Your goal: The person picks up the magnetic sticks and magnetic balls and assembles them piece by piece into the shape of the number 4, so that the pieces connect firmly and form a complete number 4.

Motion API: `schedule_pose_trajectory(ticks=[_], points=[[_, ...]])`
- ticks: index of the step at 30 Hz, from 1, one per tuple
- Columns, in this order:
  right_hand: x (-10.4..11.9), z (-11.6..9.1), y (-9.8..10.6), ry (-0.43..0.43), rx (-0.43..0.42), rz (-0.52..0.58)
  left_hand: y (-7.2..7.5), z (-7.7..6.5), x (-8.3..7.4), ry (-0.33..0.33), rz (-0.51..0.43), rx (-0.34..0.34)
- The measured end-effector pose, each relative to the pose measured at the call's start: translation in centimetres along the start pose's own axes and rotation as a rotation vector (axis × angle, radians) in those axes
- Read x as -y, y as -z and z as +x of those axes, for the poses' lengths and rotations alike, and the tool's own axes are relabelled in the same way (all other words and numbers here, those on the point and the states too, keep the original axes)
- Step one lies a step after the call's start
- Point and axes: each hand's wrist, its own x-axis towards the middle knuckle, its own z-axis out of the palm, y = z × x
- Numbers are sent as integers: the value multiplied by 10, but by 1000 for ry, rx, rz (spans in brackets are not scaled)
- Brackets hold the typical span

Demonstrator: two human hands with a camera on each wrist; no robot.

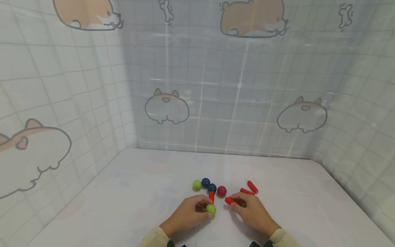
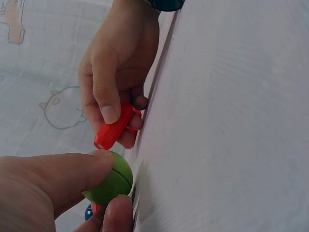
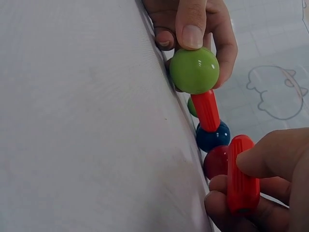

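My left hand [image 1: 187, 212] pinches a glossy green ball [image 1: 211, 209] with a seam round it, thumb on one side and fingers on the other. From that ball a short red ridged rod [image 3: 206, 110] runs to a dark blue ball [image 3: 214, 136]. Between its thumb and fingers, my right hand [image 1: 255, 210] holds another red rod [image 3: 242, 175], whose end points toward the green ball and stands apart from it. A dark red ball [image 1: 221, 191] lies just right of the blue one.
Behind the hands, a second blue ball [image 1: 205, 182] and another green ball [image 1: 197, 185] sit close together. Two loose red rods, one farther back [image 1: 252, 187] and one nearer [image 1: 247, 191], lie beyond my right hand. Patterned sheets [image 1: 216, 75] enclose the white table [image 1: 129, 192].
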Motion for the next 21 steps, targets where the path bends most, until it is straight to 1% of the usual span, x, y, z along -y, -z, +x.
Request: schedule_pose_trajectory(ticks=[9, 15, 21], points=[[0, 1, 1, 2, 43, 39, 0, 2, 2, 6, -8, 1], [-4, 1, 1, -2, 42, 15, -1, 1, 3, -7, -3, 2], [-2, 1, 1, -11, 42, 49, 0, 2, 2, -9, -4, -1]])
